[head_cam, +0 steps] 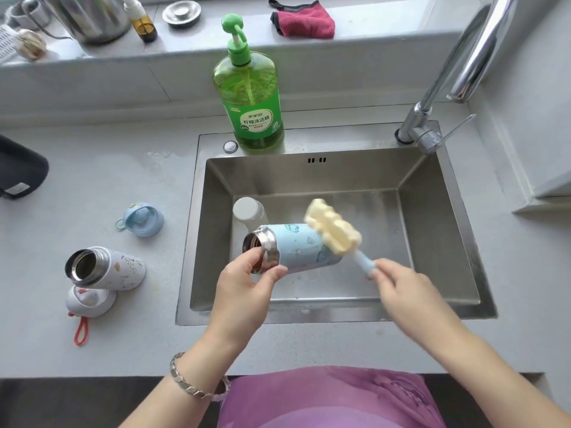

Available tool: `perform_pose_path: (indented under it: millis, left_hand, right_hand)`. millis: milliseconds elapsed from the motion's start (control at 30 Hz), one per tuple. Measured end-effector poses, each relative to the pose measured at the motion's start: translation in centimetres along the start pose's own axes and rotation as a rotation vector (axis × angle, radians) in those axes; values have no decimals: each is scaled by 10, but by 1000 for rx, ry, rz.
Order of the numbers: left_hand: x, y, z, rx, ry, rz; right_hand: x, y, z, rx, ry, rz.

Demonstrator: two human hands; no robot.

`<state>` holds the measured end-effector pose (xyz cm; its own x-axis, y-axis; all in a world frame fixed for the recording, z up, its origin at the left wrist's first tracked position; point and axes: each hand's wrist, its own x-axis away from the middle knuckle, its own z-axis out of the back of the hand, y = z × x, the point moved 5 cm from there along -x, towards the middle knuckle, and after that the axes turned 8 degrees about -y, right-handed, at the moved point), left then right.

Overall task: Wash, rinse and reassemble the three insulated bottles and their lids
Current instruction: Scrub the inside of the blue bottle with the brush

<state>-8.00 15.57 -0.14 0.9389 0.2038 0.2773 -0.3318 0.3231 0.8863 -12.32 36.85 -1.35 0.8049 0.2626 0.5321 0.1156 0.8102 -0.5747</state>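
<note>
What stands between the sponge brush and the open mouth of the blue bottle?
The left hand grips the blue bottle at its neck and covers part of the mouth. The sponge brush, held by the right hand, lies at the bottle's other end.

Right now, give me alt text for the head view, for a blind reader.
Over the sink, the left hand holds an open blue bottle sideways while the right hand holds a sponge brush against its outside. An open white bottle, a white lid and a blue lid lie on the left counter.
</note>
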Motion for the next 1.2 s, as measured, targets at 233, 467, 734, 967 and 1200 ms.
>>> perform_pose_path:
  millis: [233, 467, 734, 967, 1200]
  left_hand:
    - [2, 3, 0, -33, 12, -14]
    - [-5, -2, 1, 193, 65, 91]
    - [-10, 0, 7, 411, 145, 215]
    - [-13, -7, 4, 611, 201, 393]
    - [-21, 0, -1, 753, 210, 467]
  right_hand:
    - [5, -10, -5, -41, -66, 72]
    - [16, -21, -18, -53, -85, 180]
    - [17, -22, -32, 39, 83, 266]
    - [26, -27, -32, 117, 116, 285]
    - [18, -23, -28, 97, 209, 332]
